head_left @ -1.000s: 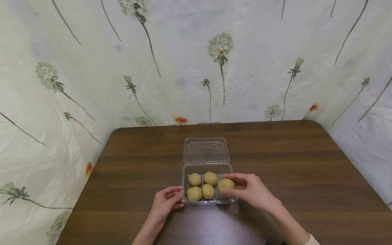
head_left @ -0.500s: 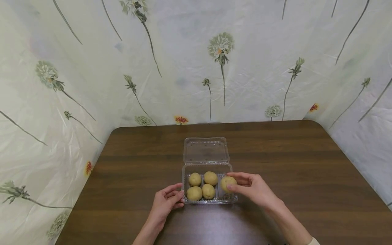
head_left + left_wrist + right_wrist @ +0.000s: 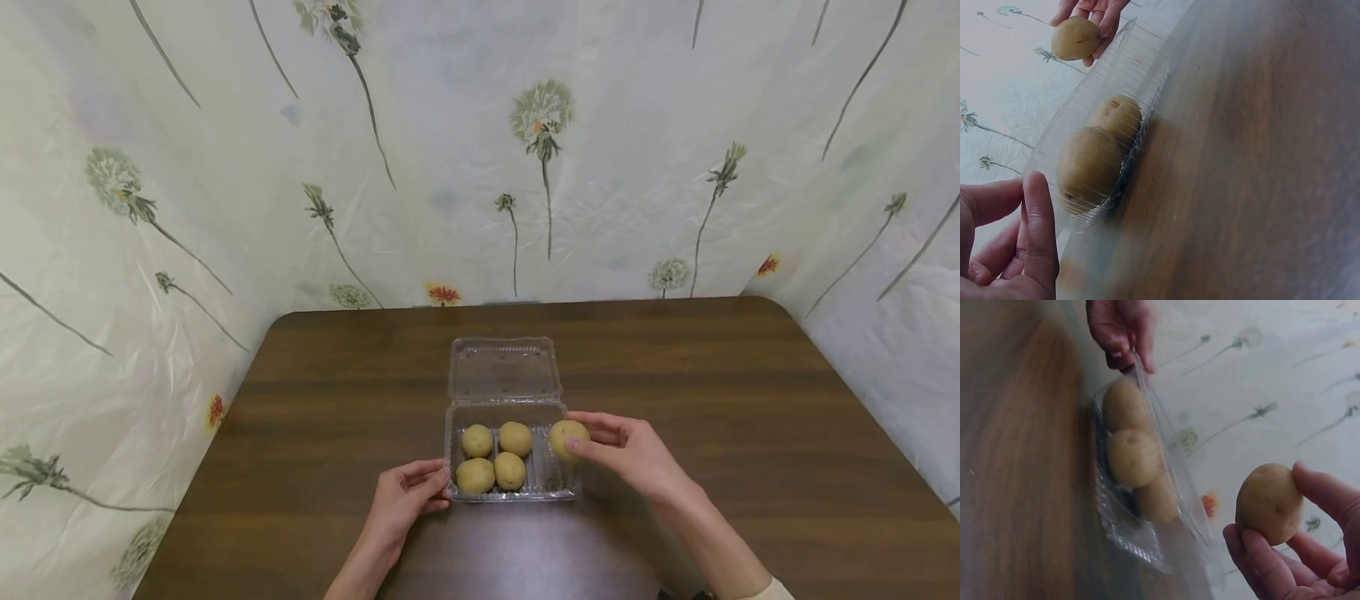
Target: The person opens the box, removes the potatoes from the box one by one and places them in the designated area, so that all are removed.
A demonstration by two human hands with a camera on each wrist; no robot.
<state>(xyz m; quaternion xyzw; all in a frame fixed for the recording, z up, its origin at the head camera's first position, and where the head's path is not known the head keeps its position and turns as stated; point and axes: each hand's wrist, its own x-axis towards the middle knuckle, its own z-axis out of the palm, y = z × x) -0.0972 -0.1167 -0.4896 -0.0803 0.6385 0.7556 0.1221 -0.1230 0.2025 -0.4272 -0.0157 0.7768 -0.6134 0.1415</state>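
A clear plastic clamshell container (image 3: pixel 540 485) stands on the table with its lid (image 3: pixel 504 371) folded back. Several potatoes (image 3: pixel 476 476) lie in its left and middle parts. At its left front corner, my left hand (image 3: pixel 405 498) pinches the rim between thumb and fingers, as the left wrist view also shows. My right hand (image 3: pixel 637 457) holds one more potato (image 3: pixel 568 439) by its fingertips, over the container's right side. In the right wrist view this potato (image 3: pixel 1270 504) is raised above the rim, gripped between thumb and fingers.
Dark wood-grain table (image 3: pixel 360 375) surrounds the container. Behind and at both sides hangs a pale sheet (image 3: pixel 450 167) printed with dandelions. A small dark object (image 3: pixel 701 595) shows at the bottom edge beside the right forearm.
My right hand has lifted the potato and carried it a little right and toward the back of the container. The left hand and the other potatoes stay in place.
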